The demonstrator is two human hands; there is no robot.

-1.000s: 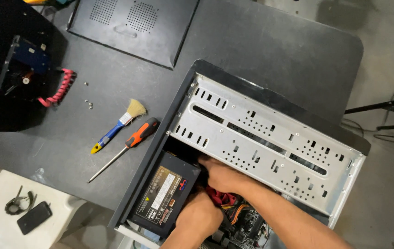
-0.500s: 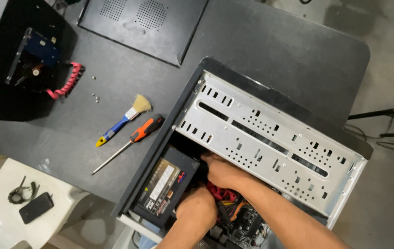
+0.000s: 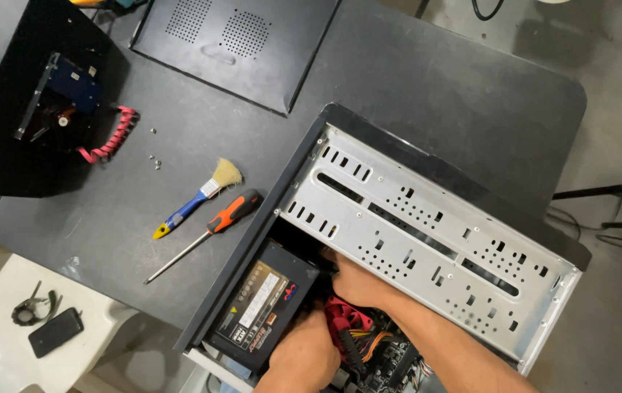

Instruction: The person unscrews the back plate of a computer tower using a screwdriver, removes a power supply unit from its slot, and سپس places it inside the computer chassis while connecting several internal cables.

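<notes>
Fingers of both hands are buried inside the open computer case [image 3: 427,218], so can't tell if they're spread, closed or gripping. Right hand [image 3: 358,280] reaches in under the silver drive cage [image 3: 427,233], fingertips hidden by its lower edge. Left hand [image 3: 304,356] sits just below, back of hand up, pressed against the right side of the black power supply [image 3: 264,306] and touching the red fan [image 3: 347,320] w/ orange-yellow cables beside it.

Case lies on its side at the table [image 3: 413,80] edge, long axis running upper-left to lower-right, open side up. Power supply sits in the case's near-left corner, label up, long axis lower-left to upper-right, roughly parallel to the case's black left wall.

Around it, big to small: black side panel [image 3: 238,44] w/ vent holes lies flat at top, well apart from the case. Black sheet [image 3: 5,145] at far left carries a hard drive [image 3: 60,94] w/ a red ribbon cable [image 3: 111,138] trailing off it. Screwdriver [image 3: 202,233], orange-black handle, lies just left of the case, tip pointing lower-left. Small brush [image 3: 198,196], blue-yellow handle, lies near-parallel just above it. White stool [image 3: 49,342] off the table's lower left holds a dark phone [image 3: 55,331] and a coiled cord [image 3: 32,311]. Few loose screws [image 3: 155,161] sit near the ribbon cable.
</notes>
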